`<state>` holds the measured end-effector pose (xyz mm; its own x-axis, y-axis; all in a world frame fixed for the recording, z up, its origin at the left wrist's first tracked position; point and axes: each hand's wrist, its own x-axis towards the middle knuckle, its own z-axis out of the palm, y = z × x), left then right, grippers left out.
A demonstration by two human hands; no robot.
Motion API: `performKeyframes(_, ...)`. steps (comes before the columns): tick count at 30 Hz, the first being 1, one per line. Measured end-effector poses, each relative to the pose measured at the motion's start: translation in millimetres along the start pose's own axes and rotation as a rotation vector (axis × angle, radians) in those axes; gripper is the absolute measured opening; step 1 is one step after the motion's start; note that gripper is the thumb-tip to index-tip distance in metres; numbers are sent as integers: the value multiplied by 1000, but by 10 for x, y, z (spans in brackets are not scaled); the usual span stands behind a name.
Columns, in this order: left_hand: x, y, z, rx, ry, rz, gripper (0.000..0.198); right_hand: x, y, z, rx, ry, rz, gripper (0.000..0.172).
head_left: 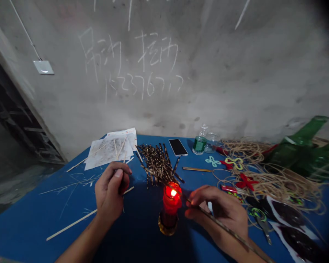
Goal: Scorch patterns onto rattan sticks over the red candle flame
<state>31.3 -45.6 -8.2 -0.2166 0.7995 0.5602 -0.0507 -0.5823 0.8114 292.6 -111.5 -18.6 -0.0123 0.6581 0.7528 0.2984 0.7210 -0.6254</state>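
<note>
A red candle holder [170,208] with a lit flame stands on the blue table between my hands. My right hand [220,213] pinches a long, thin, dark-mottled stick [222,224]. The stick's far part crosses by the flame, and its near end runs down to the lower right. Left of the candle, my left hand [109,190] is closed, thumb against the curled fingers; what it holds, if anything, is hidden. Behind the candle lies a pile of scorched, banded sticks [157,162]. Beside my left hand, a pale unscorched stick [71,224] rests on the table.
Stained paper sheets [109,151] lie at the back left. A phone [178,147], a bottle with a green label [199,144] and a glass jar [211,142] stand or lie at the back. Tangled cord [285,173], scissors [263,226] and green bottles [301,146] crowd the right.
</note>
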Motion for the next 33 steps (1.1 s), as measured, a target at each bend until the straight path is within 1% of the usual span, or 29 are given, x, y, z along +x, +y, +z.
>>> performKeyframes(5,-29,-55,-63,39,-97,112,24,-8,-2,-12,-40,-39,-38,16)
performKeyframes(8,-34,-66,-95,103,-159,165,25,-6,-3,-40,-62,-76,-61,17)
performKeyframes(14,-25,8,-127,264,-364,329,26,35,-40,-82,-103,-132,-180,15)
performKeyframes(16,-20,31,-126,317,-407,361,26,42,-55,-87,-114,-134,-196,16)
performKeyframes(19,-14,31,-125,353,-450,399,26,30,-72,-96,-112,-171,-202,23)
performKeyframes(21,-11,18,-125,359,-475,409,27,13,-80,-102,-107,-187,-196,33)
performKeyframes(22,-11,13,-125,358,-488,412,28,6,-82,-104,-103,-129,-196,36)
performKeyframes(25,-8,15,-116,345,-521,414,31,-10,-81,-99,-123,-147,-174,41)
performKeyframes(27,-5,30,-105,335,-545,417,32,-19,-70,-89,-106,-128,-155,39)
performKeyframes(29,-3,44,-92,334,-561,424,34,-37,-48,-77,-82,-99,-136,31)
performKeyframes(31,-4,49,-81,344,-556,420,34,-64,-20,-68,-51,-80,-102,21)
performKeyframes(33,-11,45,-71,357,-540,408,32,-91,7,-63,-11,-62,-52,16)
